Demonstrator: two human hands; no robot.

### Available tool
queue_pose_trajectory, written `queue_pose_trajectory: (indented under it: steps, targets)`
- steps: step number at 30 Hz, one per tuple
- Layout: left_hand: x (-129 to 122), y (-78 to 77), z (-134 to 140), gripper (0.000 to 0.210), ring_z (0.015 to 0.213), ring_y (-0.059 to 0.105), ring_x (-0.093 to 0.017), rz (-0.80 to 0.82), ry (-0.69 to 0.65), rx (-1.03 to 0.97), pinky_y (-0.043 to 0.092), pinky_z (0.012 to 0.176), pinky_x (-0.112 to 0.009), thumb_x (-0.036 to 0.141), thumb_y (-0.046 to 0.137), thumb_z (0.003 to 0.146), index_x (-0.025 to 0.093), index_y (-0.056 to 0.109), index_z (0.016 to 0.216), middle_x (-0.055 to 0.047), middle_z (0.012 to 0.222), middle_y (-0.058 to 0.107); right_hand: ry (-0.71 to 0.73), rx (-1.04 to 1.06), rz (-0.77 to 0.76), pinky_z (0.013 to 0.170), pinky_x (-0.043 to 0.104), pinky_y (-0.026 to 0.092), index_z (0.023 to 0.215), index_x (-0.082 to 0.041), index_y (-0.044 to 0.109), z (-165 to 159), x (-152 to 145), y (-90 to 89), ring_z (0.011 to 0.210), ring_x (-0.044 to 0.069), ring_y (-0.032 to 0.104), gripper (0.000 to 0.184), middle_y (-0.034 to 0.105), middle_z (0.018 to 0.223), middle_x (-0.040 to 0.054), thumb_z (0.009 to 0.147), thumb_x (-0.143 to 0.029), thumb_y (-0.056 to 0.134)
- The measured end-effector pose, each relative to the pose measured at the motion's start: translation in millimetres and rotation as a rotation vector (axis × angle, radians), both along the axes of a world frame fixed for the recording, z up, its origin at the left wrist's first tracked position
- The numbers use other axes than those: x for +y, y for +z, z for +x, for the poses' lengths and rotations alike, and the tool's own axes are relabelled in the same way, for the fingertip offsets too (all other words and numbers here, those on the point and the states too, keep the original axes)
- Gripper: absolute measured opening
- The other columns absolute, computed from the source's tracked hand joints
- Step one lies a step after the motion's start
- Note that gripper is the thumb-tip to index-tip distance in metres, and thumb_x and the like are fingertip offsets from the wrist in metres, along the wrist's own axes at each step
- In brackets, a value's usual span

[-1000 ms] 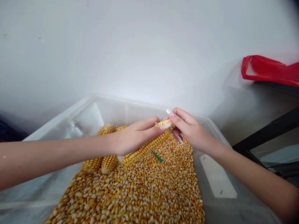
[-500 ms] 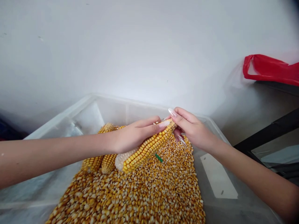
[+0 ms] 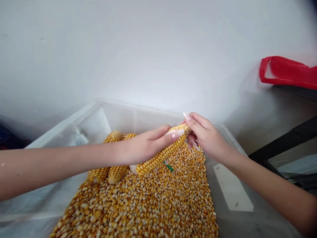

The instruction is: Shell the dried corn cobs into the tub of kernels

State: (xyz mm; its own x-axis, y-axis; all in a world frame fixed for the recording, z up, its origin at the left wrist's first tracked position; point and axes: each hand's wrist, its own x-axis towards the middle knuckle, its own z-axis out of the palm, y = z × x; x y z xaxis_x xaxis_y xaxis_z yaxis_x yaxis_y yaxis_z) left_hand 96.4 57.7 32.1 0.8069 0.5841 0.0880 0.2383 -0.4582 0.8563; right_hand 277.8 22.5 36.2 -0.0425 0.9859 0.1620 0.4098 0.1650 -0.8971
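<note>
A partly stripped corn cob slants over the loose kernels, with yellow rows on its near side and a pale bare strip at its lower left end. Around its middle my left hand is closed, the thumb pressed along the top near the upper end. The fingers of my right hand pinch that narrow upper right end. Behind my left wrist, more corn cobs lie on the kernels, partly hidden by the arm. A small green piece rests on the kernels just below the held cob.
A translucent plastic bin surrounds the kernels, with a white label on its right wall. Behind it rises a pale wall. At the right are a red plastic item and a black frame.
Both hands have shifted slightly right with the cob. My left hand now covers more of the bare strip, and the cob's lower end has moved up and right.
</note>
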Motion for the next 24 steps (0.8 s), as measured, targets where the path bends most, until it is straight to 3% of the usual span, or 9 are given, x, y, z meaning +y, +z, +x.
queue_pose_trajectory:
  steps: [4, 10, 18, 24]
  targets:
    - [0.7, 2.0, -1.6, 0.051, 0.106, 0.051, -0.019, -0.085, -0.02, -0.019, 0.036, 0.095, -0.028, 0.054, 0.025, 0.085, 0.028, 0.052, 0.12, -0.001, 0.103, 0.065, -0.015, -0.033, 0.026, 0.041, 0.02, 0.034, 0.072, -0.021, 0.043, -1.8, -3.4, 0.1, 0.044, 0.008, 0.043, 0.035, 0.04, 0.049, -0.0044, 0.086, -0.053, 0.036]
    - [11.2, -3.7, -1.2, 0.055, 0.092, 0.058, -0.019, -0.292, -0.084, 0.029, 0.043, 0.085, -0.029, 0.053, 0.02, 0.086, 0.025, 0.053, 0.12, -0.003, 0.093, 0.068, -0.033, -0.024, 0.035, 0.042, 0.019, 0.036, 0.072, -0.021, 0.042, -1.0, -1.7, -0.2, 0.046, 0.008, 0.043, 0.033, 0.039, 0.051, -0.0045, 0.086, -0.05, 0.038]
    - [2.9, 6.1, -2.6, 0.046, 0.105, 0.052, -0.019, -0.133, -0.001, 0.051, 0.037, 0.093, -0.029, 0.05, 0.036, 0.083, 0.027, 0.051, 0.12, -0.001, 0.109, 0.062, -0.028, 0.076, 0.011, 0.042, 0.021, 0.04, 0.072, -0.021, 0.041, 1.3, 3.1, -4.2, 0.044, 0.007, 0.038, 0.032, 0.038, 0.053, -0.0041, 0.086, -0.049, 0.038]
    - [5.9, 1.3, -1.6, 0.048, 0.093, 0.058, -0.019, -0.308, -0.1, -0.022, 0.043, 0.086, -0.03, 0.051, 0.029, 0.086, 0.026, 0.053, 0.12, -0.002, 0.088, 0.068, -0.089, 0.015, 0.092, 0.043, 0.02, 0.039, 0.073, -0.02, 0.043, -0.7, 1.7, -3.7, 0.048, 0.008, 0.045, 0.033, 0.045, 0.059, -0.002, 0.085, -0.051, 0.038]
